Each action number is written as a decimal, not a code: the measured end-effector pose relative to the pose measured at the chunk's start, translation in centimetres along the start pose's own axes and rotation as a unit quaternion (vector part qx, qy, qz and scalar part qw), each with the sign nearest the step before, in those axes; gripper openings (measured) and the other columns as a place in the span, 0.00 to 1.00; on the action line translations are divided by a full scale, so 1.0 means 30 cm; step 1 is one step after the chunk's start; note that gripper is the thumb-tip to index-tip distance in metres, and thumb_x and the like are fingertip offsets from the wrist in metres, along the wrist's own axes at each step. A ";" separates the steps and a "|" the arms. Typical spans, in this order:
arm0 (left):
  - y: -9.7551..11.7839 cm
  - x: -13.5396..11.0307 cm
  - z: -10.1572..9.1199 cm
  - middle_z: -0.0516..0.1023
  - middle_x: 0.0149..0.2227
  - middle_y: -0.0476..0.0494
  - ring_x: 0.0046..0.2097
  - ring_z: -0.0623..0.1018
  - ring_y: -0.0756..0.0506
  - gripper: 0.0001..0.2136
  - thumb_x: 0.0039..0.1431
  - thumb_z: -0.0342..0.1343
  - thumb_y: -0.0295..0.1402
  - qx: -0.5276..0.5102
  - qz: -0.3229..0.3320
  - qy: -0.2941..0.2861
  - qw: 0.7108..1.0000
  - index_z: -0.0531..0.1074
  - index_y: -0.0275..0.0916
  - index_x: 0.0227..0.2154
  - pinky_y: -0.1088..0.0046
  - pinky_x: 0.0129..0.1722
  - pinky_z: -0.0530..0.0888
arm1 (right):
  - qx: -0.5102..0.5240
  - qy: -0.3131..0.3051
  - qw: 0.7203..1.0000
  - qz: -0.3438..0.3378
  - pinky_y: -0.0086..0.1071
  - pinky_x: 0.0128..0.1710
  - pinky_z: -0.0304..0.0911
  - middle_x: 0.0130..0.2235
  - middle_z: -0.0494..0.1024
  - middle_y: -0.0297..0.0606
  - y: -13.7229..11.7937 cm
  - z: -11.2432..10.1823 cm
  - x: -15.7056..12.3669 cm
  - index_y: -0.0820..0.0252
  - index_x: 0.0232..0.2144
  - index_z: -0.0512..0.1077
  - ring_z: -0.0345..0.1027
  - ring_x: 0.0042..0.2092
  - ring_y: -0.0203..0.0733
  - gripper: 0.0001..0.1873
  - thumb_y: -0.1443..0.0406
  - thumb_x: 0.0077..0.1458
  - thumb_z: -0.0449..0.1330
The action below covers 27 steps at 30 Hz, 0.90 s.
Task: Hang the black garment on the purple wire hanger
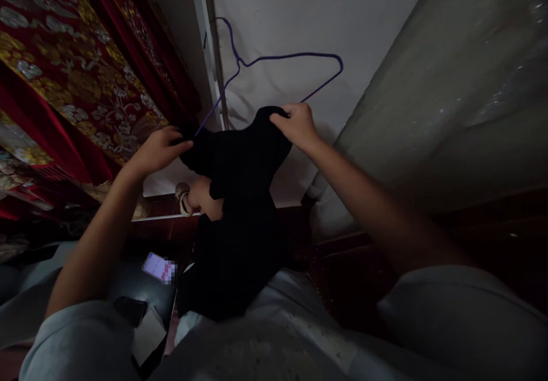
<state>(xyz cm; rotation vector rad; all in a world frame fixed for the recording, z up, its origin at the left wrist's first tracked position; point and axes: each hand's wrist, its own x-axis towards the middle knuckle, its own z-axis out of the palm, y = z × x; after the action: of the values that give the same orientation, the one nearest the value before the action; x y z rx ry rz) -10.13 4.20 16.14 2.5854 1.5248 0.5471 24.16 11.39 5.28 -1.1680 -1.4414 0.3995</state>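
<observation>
A black garment (240,198) hangs down in front of me, its lower part over my lap. My left hand (160,149) pinches its left upper edge. At the right upper edge, my right hand (299,123) grips the cloth between thumb and fingers. A thin purple hanger (295,56) sits above the garment, its hook pointing up and left. The hanger's left arm runs down to the cloth by my left hand, and its right end stands free above my right hand. Its lower part is hidden by the cloth and my hands.
Red curtains with gold and silver patterns (94,67) hang at the left. A white panel (274,4) stands ahead, and a plastic-covered surface (436,101) slopes along the right. A lit phone (158,267) lies on a dark seat (128,284) at lower left.
</observation>
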 end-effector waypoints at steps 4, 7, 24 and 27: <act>0.075 0.129 0.069 0.77 0.53 0.36 0.56 0.76 0.37 0.12 0.64 0.58 0.39 -0.043 0.049 0.091 0.994 0.73 0.37 0.29 0.56 0.61 0.71 | 0.026 -0.073 0.996 0.040 0.32 0.27 0.52 0.21 0.59 0.32 -0.053 0.035 -0.066 0.57 0.19 0.63 0.55 0.26 0.35 0.16 0.61 0.56 0.61; 0.110 0.192 0.114 0.77 0.52 0.38 0.58 0.75 0.38 0.05 0.64 0.58 0.34 -0.074 0.046 0.153 0.984 0.75 0.38 0.38 0.58 0.62 0.70 | 0.034 -0.092 0.995 0.019 0.33 0.31 0.59 0.25 0.67 0.33 -0.084 0.051 -0.107 0.57 0.24 0.67 0.62 0.29 0.38 0.15 0.59 0.61 0.58; 0.016 0.181 0.006 0.73 0.43 0.42 0.56 0.69 0.40 0.06 0.66 0.54 0.23 -0.012 -0.008 0.159 0.987 0.75 0.38 0.37 0.55 0.63 0.64 | 0.019 0.046 0.999 -0.001 0.36 0.38 0.63 0.26 0.68 0.34 -0.084 -0.264 0.049 0.59 0.24 0.65 0.66 0.33 0.38 0.19 0.62 0.69 0.58; -0.021 0.185 0.024 0.76 0.39 0.45 0.52 0.73 0.42 0.06 0.66 0.53 0.29 -0.095 -0.019 0.151 0.984 0.75 0.38 0.36 0.58 0.59 0.68 | 0.113 -0.061 0.991 0.025 0.37 0.37 0.66 0.32 0.76 0.38 -0.117 -0.264 0.082 0.62 0.36 0.76 0.72 0.36 0.38 0.23 0.56 0.75 0.47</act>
<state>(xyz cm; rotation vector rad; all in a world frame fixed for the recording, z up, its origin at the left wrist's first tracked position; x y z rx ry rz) -7.97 9.35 16.75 2.4072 1.5098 1.0650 30.17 8.92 11.50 -1.0112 -1.4333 0.6615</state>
